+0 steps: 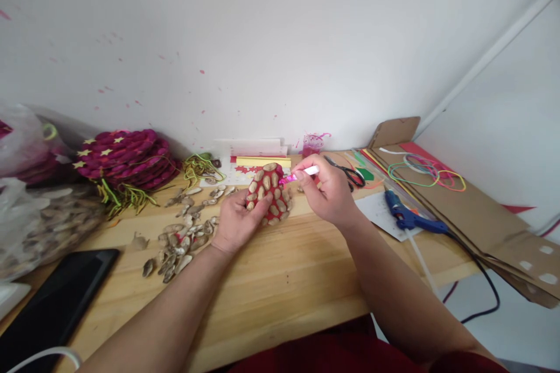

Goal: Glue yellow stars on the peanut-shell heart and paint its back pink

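My left hand (240, 215) grips a red piece covered with peanut shells (268, 191), its thumb lying across the front. Most of its shells are tan, and one at the top right is painted pinkish red. Between the thumb and fingers of my right hand (326, 189) is a white-handled paintbrush (306, 172). The brush's pink, paint-wet end meets the right upper edge of the shell-covered piece. Behind my right hand stands a clear cup of pink paint (313, 144). Loose peanut shells (179, 245) lie scattered left of my left hand.
Purple shell-covered pieces with yellow stars (125, 157) are stacked at left, near a bag of peanuts (56, 224) and a black tablet-like device (56, 303). On the right are scissors (350, 173), a blue glue gun (411, 215) with a cable, coloured cords (426, 172) and cardboard (472, 215).
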`<action>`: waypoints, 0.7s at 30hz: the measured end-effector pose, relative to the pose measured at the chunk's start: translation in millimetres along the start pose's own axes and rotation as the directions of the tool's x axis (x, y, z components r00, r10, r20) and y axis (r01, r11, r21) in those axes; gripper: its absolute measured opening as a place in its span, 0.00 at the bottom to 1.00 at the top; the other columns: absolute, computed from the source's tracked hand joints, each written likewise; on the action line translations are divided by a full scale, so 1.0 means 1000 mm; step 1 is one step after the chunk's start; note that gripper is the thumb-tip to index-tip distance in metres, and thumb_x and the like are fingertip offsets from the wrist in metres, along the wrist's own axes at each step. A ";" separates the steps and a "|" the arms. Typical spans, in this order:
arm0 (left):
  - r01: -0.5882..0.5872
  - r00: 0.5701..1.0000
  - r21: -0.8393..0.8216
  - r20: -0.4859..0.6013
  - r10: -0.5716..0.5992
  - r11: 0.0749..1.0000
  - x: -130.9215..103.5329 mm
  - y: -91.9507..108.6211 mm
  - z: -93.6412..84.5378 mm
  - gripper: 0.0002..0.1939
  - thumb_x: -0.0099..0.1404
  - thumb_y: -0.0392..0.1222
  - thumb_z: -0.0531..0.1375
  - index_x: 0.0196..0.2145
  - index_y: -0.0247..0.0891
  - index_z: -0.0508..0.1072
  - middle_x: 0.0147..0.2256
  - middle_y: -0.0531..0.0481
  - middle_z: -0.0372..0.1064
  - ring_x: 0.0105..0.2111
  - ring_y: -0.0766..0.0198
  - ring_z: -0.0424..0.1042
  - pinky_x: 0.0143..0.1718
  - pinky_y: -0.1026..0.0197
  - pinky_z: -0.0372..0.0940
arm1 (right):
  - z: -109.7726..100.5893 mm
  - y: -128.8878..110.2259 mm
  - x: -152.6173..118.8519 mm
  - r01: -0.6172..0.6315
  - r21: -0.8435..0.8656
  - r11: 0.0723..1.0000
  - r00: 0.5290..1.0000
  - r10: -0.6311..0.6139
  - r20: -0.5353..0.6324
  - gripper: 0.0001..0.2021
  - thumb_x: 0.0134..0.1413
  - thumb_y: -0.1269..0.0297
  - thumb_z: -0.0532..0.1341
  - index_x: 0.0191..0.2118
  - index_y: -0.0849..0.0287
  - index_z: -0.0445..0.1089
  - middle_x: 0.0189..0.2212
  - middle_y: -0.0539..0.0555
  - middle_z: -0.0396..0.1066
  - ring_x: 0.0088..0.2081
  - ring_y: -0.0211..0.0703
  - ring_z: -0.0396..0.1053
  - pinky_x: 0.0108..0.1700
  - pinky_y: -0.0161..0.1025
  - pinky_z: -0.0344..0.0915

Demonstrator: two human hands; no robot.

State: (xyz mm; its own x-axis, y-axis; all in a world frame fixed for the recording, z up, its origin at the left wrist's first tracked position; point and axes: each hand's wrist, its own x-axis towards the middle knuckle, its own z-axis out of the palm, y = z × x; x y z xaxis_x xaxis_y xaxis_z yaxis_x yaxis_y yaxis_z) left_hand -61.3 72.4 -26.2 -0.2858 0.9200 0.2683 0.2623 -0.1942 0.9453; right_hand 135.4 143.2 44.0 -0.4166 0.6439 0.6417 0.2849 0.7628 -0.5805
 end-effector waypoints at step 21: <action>0.224 0.970 -0.361 -0.008 -0.243 0.905 0.005 0.008 0.003 0.20 0.54 0.56 0.75 0.31 0.35 0.82 0.29 0.45 0.82 0.28 0.56 0.80 0.32 0.58 0.76 | 0.001 0.000 -0.001 0.007 0.013 1.000 1.000 -0.007 0.012 0.07 0.71 0.59 0.59 0.41 0.55 0.70 0.32 0.50 0.75 0.28 0.38 0.67 0.32 0.38 0.62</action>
State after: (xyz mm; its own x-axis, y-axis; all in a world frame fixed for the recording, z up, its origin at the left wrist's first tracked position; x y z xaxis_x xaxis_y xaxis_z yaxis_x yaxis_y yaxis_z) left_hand -57.6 76.6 -18.3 -0.3482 0.9369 0.0320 -0.1590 -0.0927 0.9829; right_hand 135.0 142.8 42.9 -0.4292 0.6377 0.6396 0.2704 0.7664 -0.5827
